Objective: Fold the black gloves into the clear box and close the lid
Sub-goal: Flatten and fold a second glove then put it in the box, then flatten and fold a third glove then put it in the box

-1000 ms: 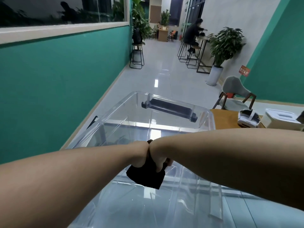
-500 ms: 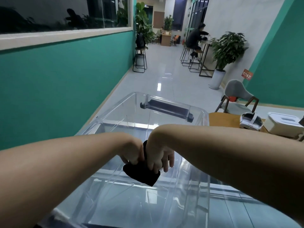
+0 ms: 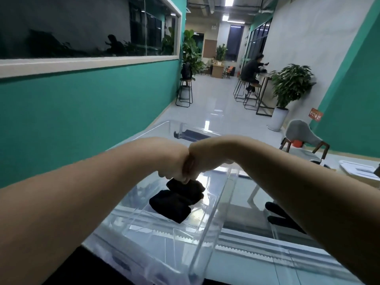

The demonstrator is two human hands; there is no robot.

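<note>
The clear box (image 3: pixel 207 227) stands in front of me on a glass-topped table. Its lid (image 3: pixel 164 128) is raised at the far side, with a black handle (image 3: pixel 191 135) on it. Folded black gloves (image 3: pixel 174 204) lie on the box floor as two stacked bundles. My left hand (image 3: pixel 171 164) and my right hand (image 3: pixel 205 159) are pressed knuckle to knuckle inside the box. Their curled fingertips pinch the top of the upper bundle. Most of the fingers are hidden behind the backs of my hands.
A teal wall (image 3: pixel 82 112) runs close along the left. Dark shapes (image 3: pixel 281 219) show beyond the box's right wall, under my right forearm. A white case (image 3: pixel 357 171) lies at the right, with a grey chair (image 3: pixel 302 133) behind it. A person sits far down the hall.
My hands have lowered the black gloves from above the box down onto its floor. The camera has come closer and looks more steeply into the box.
</note>
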